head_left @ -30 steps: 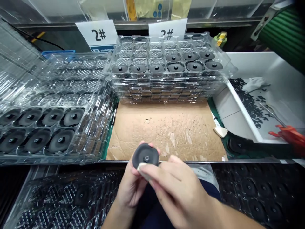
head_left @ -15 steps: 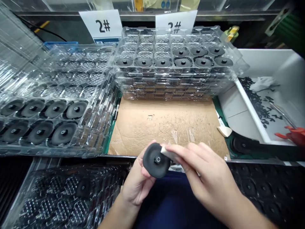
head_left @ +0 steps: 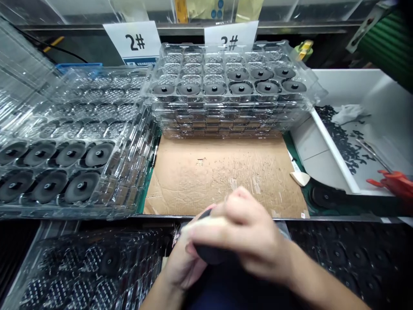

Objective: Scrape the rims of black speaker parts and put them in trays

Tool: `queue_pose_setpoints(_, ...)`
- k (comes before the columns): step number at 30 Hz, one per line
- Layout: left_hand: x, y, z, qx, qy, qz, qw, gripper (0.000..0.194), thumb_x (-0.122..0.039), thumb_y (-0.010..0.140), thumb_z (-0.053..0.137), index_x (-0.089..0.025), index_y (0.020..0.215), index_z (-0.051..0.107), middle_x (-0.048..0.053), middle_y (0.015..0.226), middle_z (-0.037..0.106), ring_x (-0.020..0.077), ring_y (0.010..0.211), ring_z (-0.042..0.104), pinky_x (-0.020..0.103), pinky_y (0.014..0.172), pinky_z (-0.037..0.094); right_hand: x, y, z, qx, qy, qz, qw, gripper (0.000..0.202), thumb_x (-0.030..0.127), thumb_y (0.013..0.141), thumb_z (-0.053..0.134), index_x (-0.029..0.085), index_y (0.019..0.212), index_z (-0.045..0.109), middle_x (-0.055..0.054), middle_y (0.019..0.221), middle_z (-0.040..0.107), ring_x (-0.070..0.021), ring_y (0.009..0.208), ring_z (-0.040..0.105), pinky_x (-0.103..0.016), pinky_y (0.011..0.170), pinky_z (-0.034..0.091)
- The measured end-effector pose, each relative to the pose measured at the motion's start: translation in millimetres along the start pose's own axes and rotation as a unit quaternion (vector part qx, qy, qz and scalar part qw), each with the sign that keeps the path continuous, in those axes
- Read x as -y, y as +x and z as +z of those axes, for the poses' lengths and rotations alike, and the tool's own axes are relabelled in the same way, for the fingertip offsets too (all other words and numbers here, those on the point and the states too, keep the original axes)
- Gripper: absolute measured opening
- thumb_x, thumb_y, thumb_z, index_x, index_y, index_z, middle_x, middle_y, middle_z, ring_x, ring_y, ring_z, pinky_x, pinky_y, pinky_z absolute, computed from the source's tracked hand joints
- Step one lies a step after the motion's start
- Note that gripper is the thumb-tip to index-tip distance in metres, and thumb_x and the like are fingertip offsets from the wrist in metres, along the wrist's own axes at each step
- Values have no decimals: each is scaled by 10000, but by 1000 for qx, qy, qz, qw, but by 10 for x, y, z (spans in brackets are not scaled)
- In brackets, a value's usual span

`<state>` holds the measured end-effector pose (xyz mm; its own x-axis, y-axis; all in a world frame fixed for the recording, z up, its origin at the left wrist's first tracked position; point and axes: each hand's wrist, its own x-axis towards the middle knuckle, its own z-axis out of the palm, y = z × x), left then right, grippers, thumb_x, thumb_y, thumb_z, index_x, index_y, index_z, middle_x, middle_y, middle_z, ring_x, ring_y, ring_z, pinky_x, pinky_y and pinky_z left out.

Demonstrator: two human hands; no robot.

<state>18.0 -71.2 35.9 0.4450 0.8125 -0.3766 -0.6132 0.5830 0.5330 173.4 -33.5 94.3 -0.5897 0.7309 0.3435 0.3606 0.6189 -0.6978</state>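
Note:
My left hand (head_left: pixel 187 262) is closed around the edge of a round black disc (head_left: pixel 211 254), low in front of my body. My right hand (head_left: pixel 245 232) is blurred and lies across the disc, its fingers closed and hiding most of the top face. Half a second ago those fingers pinched a small white pad against the disc; now the pad is covered by the hand. Similar black discs with a raised centre sit in the clear plastic tray (head_left: pixel 106 185) on the left and in the stacked clear tray (head_left: pixel 226 97) at the back.
A cardboard sheet (head_left: pixel 209 181) covers the bench in front of me. On the right stands a white bin (head_left: pixel 335 150) with small black scraps and red-handled pliers (head_left: pixel 390 181). A white pointed piece (head_left: pixel 300 178) and a black disc (head_left: pixel 325 196) lie beside it. More trays (head_left: pixel 74 271) sit below.
My right hand has swung left over the black disc and turned, covering its centre and the white pad. The disc stays in my left hand. The view has shifted slightly.

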Motion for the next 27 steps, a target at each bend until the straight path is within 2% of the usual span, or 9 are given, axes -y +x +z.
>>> queue_pose_setpoints(4, -12, -18, -29, 55, -73, 17, 996, 492, -353, 653, 712, -251, 1118, 586, 45, 1131, 618, 247, 1012, 583, 308, 887, 447, -438, -265, 134, -126, 36, 202, 971, 360, 120, 881, 397, 308, 1152, 541, 2, 980, 589, -113, 872, 530, -269, 748, 408)
queue_pose_setpoints(7, -25, -15, -53, 71, -101, 17, 992, 468, -287, 707, 675, -247, 1159, 559, 70, 1177, 590, 267, 1048, 559, 299, 878, 455, -779, -547, 384, -94, 5, 250, 964, 321, 149, 864, 429, 298, 1102, 584, -7, 910, 612, -132, 818, 550, -295, 720, 428)
queue_pose_setpoints(10, -24, 6, -49, 65, -118, 13, 991, 484, -306, 690, 681, -240, 1154, 561, 70, 1190, 579, 273, 1069, 543, 321, 902, 449, -887, -683, 511, -47, -4, 251, 967, 303, 131, 841, 433, 276, 1010, 639, -15, 803, 621, -149, 741, 551, -316, 679, 424)
queue_pose_setpoints(12, -16, 20, -31, 49, -121, 12, 991, 522, -331, 657, 693, -246, 1154, 559, 61, 1201, 570, 282, 1084, 530, 336, 912, 447, -771, -616, 437, -55, 3, 262, 963, 288, 158, 856, 434, 270, 1042, 623, -22, 835, 620, -152, 759, 550, -316, 692, 428)
queue_pose_setpoints(15, -2, 41, 2, 10, -112, 26, 993, 520, -335, 654, 689, -256, 1151, 558, 49, 1212, 558, 271, 1108, 514, 343, 933, 435, -380, -355, 223, -140, 34, 267, 953, 285, 214, 864, 464, 270, 1123, 571, -27, 980, 606, -150, 838, 556, -285, 711, 443)
queue_pose_setpoints(19, -22, 73, 16, -8, -86, 29, 996, 411, -242, 685, 695, -246, 1084, 597, 42, 1137, 600, 196, 1077, 538, 279, 946, 415, 102, -101, 170, -165, 20, 96, 981, 314, 130, 820, 482, 180, 1121, 555, -41, 911, 624, -146, 778, 544, -297, 693, 427)
queue_pose_setpoints(21, -42, 83, 7, -39, -67, 32, 996, 409, -187, 687, 694, -258, 1077, 595, 25, 1104, 612, 192, 1026, 568, 285, 925, 431, 181, -79, 233, -127, 21, 45, 991, 302, 87, 808, 457, 129, 1089, 560, -51, 803, 618, -139, 706, 526, -300, 655, 411)
queue_pose_setpoints(24, -38, 89, 19, -80, -50, 49, 994, 464, -220, 638, 733, -277, 1076, 589, -2, 1094, 613, 192, 986, 587, 279, 880, 464, 146, -58, 292, -78, 32, 63, 994, 271, 82, 823, 436, 136, 1055, 564, -29, 765, 603, -115, 654, 502, -279, 611, 376)
queue_pose_setpoints(27, -12, 91, 83, -65, -44, 30, 997, 398, -297, 649, 722, -248, 1031, 619, -8, 1017, 645, 127, 955, 591, 170, 828, 463, 91, 27, 282, -112, -23, 87, 990, 270, 135, 852, 420, 142, 1091, 547, -34, 806, 604, -127, 681, 500, -304, 642, 351)
